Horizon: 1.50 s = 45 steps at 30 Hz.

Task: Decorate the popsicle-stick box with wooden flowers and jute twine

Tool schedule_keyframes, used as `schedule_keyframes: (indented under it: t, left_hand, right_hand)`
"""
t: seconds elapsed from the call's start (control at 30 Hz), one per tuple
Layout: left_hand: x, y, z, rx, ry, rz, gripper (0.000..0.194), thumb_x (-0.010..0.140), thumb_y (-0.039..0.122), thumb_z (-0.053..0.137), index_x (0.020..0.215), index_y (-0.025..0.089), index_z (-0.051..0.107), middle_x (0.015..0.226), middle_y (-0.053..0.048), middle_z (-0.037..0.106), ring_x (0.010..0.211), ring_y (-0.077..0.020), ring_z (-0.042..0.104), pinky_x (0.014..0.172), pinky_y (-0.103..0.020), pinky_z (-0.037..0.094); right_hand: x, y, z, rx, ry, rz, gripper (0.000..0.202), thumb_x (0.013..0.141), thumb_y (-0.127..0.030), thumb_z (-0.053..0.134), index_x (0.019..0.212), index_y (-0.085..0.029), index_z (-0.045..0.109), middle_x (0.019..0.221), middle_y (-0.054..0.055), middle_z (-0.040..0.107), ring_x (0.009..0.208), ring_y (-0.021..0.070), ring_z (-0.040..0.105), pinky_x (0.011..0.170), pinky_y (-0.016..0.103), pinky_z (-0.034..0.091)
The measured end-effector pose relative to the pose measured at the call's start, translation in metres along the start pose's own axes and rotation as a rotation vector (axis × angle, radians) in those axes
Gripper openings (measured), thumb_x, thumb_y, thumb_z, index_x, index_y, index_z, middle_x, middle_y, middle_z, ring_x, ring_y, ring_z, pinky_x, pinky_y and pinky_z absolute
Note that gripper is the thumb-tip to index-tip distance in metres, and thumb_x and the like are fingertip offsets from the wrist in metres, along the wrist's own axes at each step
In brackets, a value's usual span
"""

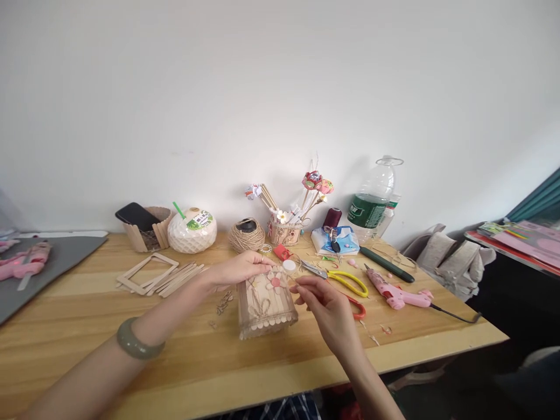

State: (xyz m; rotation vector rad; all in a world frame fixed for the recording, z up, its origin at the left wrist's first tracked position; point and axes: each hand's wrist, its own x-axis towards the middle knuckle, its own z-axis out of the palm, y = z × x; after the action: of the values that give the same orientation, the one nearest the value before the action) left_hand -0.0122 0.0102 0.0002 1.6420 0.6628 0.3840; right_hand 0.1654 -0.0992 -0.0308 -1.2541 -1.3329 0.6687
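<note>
A craft-stick holder (pixel 266 300) with flowers, a twine bow and a scalloped edge is tilted over the wooden table (pixel 184 373). My left hand (pixel 245 268) grips its far upper edge, fingers wrapped over the rim. At the holder's right side is my right hand (pixel 321 300), thumb and fingertips pinched together by a thin strand whose details are too small to tell. Just beyond the holder lies a white round disc (pixel 289 266). Small twine bits (pixel 224 301) lie to the holder's left.
Yellow-handled scissors (pixel 347 282), orange-handled scissors (pixel 357 307) and a pink glue gun (pixel 400 293) lie right. Behind stand a twine ball (pixel 246 236), a flower pot (pixel 284 231), a white coconut (pixel 192 233) and a bottle (pixel 371 204). Craft sticks (pixel 181 279) lie left.
</note>
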Motion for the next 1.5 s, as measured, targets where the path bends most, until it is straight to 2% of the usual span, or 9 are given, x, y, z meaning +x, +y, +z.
schedule_keyframes:
  t: [0.1, 0.27, 0.33, 0.53, 0.67, 0.8, 0.93, 1.07, 1.5]
  left_hand:
    - [0.001, -0.007, 0.004, -0.032, 0.039, -0.026, 0.029, 0.078, 0.037, 0.059, 0.093, 0.014, 0.068, 0.094, -0.007, 0.07, 0.089, -0.0213, 0.062, 0.078, -0.031, 0.045]
    - [-0.001, -0.016, 0.009, -0.065, 0.148, -0.061, 0.03, 0.077, 0.033, 0.058, 0.101, 0.015, 0.064, 0.109, -0.007, 0.066, 0.103, -0.0223, 0.058, 0.086, -0.031, 0.043]
    - [-0.002, -0.018, 0.008, -0.07, 0.165, -0.069, 0.032, 0.078, 0.034, 0.057, 0.104, 0.016, 0.063, 0.111, -0.007, 0.065, 0.105, -0.0227, 0.057, 0.087, -0.032, 0.043]
    - [0.0, -0.015, 0.006, -0.001, 0.155, -0.044, 0.032, 0.079, 0.034, 0.056, 0.102, 0.014, 0.063, 0.108, -0.008, 0.066, 0.101, -0.0235, 0.059, 0.088, -0.034, 0.043]
    - [-0.002, -0.011, 0.007, 0.093, 0.257, 0.032, 0.028, 0.076, 0.027, 0.058, 0.101, 0.015, 0.059, 0.11, -0.008, 0.062, 0.102, -0.0225, 0.056, 0.091, -0.035, 0.04]
    - [-0.012, -0.002, 0.009, 0.31, 0.347, 0.197, 0.012, 0.076, 0.021, 0.059, 0.086, 0.02, 0.064, 0.104, -0.004, 0.06, 0.106, -0.0233, 0.049, 0.095, -0.039, 0.035]
    - [-0.02, 0.003, 0.008, 0.522, 0.205, 0.382, 0.017, 0.085, 0.021, 0.052, 0.084, 0.023, 0.068, 0.09, -0.003, 0.063, 0.098, -0.0203, 0.049, 0.088, -0.036, 0.04]
    - [-0.024, 0.001, 0.007, 0.591, 0.06, 0.441, 0.022, 0.09, 0.022, 0.047, 0.093, 0.025, 0.069, 0.092, -0.004, 0.064, 0.097, -0.0171, 0.05, 0.086, -0.032, 0.043]
    - [-0.031, -0.005, -0.004, 0.942, 0.0, 0.656, 0.037, 0.087, 0.005, 0.04, 0.106, 0.027, 0.063, 0.104, -0.005, 0.062, 0.099, -0.0197, 0.048, 0.08, -0.034, 0.046]
  right_hand:
    - [-0.004, -0.008, 0.001, -0.112, 0.025, -0.051, 0.013, 0.079, -0.03, 0.059, 0.081, -0.019, 0.066, 0.077, 0.005, 0.071, 0.067, 0.0184, 0.063, 0.059, 0.028, 0.047]
    - [-0.015, -0.02, 0.006, -0.475, 0.057, -0.381, 0.013, 0.084, -0.022, 0.052, 0.078, -0.02, 0.063, 0.072, 0.003, 0.066, 0.059, 0.0142, 0.058, 0.049, 0.024, 0.043]
    - [-0.02, -0.022, 0.011, -0.532, 0.038, -0.429, 0.014, 0.085, -0.019, 0.05, 0.077, -0.02, 0.061, 0.073, 0.003, 0.064, 0.06, 0.0134, 0.057, 0.048, 0.022, 0.042]
    - [-0.032, -0.018, 0.021, -0.523, -0.056, -0.399, 0.016, 0.085, -0.015, 0.046, 0.073, -0.02, 0.056, 0.069, 0.002, 0.058, 0.06, 0.0119, 0.055, 0.048, 0.021, 0.039]
    - [-0.036, -0.015, 0.022, -0.51, -0.092, -0.359, 0.017, 0.085, -0.016, 0.046, 0.071, -0.02, 0.056, 0.065, 0.001, 0.056, 0.055, 0.0108, 0.054, 0.044, 0.019, 0.037]
    - [-0.036, -0.013, 0.022, -0.493, -0.091, -0.331, 0.018, 0.084, -0.016, 0.046, 0.069, -0.02, 0.057, 0.063, 0.001, 0.056, 0.051, 0.0098, 0.052, 0.04, 0.019, 0.035]
    - [-0.035, -0.012, 0.022, -0.495, -0.106, -0.318, 0.016, 0.083, -0.017, 0.048, 0.071, -0.02, 0.058, 0.062, 0.001, 0.057, 0.051, 0.0099, 0.053, 0.039, 0.019, 0.034]
    - [-0.035, -0.012, 0.023, -0.493, -0.107, -0.319, 0.015, 0.082, -0.015, 0.048, 0.072, -0.02, 0.058, 0.062, 0.0, 0.056, 0.049, 0.009, 0.05, 0.04, 0.018, 0.035]
    - [-0.033, -0.014, 0.022, -0.467, -0.128, -0.323, 0.013, 0.082, -0.013, 0.051, 0.075, -0.019, 0.061, 0.061, 0.0, 0.057, 0.045, 0.0074, 0.048, 0.04, 0.017, 0.036]
